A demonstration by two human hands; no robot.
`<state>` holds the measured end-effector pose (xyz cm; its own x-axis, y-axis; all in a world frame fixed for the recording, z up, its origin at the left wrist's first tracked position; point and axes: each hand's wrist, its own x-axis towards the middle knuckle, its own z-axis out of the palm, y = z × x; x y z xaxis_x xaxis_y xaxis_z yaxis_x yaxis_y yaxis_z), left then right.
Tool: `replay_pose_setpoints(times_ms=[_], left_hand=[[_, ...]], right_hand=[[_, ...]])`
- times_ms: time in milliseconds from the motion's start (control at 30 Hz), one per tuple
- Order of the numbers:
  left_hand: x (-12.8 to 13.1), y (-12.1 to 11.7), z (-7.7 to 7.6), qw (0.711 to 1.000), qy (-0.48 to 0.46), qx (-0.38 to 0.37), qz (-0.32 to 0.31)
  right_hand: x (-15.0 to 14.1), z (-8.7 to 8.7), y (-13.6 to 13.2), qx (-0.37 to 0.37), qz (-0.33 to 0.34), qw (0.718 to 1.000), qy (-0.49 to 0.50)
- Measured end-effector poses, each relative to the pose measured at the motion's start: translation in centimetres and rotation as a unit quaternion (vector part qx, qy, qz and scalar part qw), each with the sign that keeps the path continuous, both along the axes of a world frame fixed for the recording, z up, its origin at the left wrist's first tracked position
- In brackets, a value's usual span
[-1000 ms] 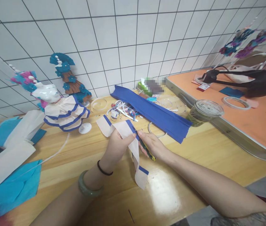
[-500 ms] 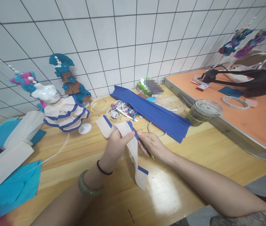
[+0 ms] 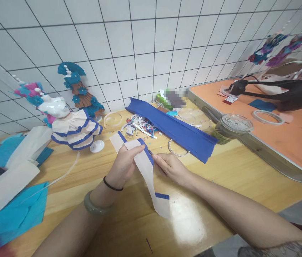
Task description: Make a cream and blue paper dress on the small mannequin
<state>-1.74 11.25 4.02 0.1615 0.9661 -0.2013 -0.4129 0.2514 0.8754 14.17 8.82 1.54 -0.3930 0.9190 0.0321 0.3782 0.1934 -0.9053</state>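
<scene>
A long strip of white paper edged in blue (image 3: 145,165) hangs between my hands, its lower end curling down to the table. My left hand (image 3: 122,162) is closed on the strip, thumb on top near the blue edge. At the strip's right side, my right hand (image 3: 171,167) is closed around a slim dark tool (image 3: 150,152). Only the tool's tip shows, close against the blue edge; the fingers hide the rest. Its exact kind cannot be made out.
A long blue crepe paper piece (image 3: 172,128) lies beyond my hands, beside paper scraps (image 3: 140,125) and a tape roll (image 3: 178,148). A figurine in a ruffled dress (image 3: 74,130) stands left. A lidded jar (image 3: 232,128) is near the orange case (image 3: 287,139).
My left hand has shifted slightly left and down, turning the strip. The right hand has rotated, so the tool's yellow end no longer shows and its tip sits at the blue edge.
</scene>
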Motion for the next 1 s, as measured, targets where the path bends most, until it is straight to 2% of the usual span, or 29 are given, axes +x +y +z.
replay_pose_setpoints(times_ms=[300,600,800,1000], left_hand=[[0.0,-0.2,0.7,1.0,0.024,0.01,-0.008],[-0.2,-0.3,1.2,1.0,0.022,0.008,-0.008],[-0.7,0.1,1.0,0.999,0.024,0.045,0.0],[-0.5,-0.2,0.7,0.996,0.057,0.066,-0.037]], right_hand=[[-0.1,0.4,-0.2,-0.102,0.003,0.99,0.095],[-0.1,0.9,-0.1,-0.103,0.026,0.987,0.117],[-0.1,1.1,-0.1,-0.107,0.031,0.986,0.125],[-0.1,0.8,-0.1,-0.108,0.023,0.986,0.126]])
